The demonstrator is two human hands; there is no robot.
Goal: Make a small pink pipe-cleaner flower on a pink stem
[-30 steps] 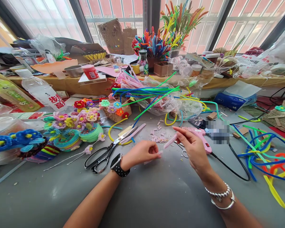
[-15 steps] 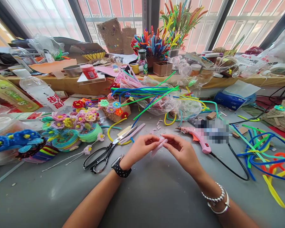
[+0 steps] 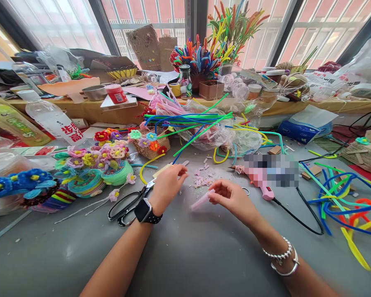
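Note:
My right hand (image 3: 231, 200) pinches one end of a pale pink fuzzy pipe cleaner piece (image 3: 200, 202), which slants down to the left above the grey table. My left hand (image 3: 168, 185) is beside it, over the blades of the black-handled scissors (image 3: 128, 206). Its bent fingers point right, with a small gap at the tips and nothing visible between them. Another pale pink strip (image 3: 185, 163) peeks out behind this hand, mostly covered. Small pink clippings (image 3: 204, 178) lie scattered between and beyond both hands.
A pink glue gun (image 3: 267, 192) with a black cord lies right, partly blurred. Loose coloured pipe cleaners (image 3: 343, 206) tangle at far right. Fuzzy flowers (image 3: 80, 159) in a turquoise pot (image 3: 119, 173) stand left. Green and blue stems (image 3: 188, 119) lie on plastic bags behind.
My left hand has let go of the pink piece and moved left over the scissors. My right hand keeps the piece, now tilted lower left.

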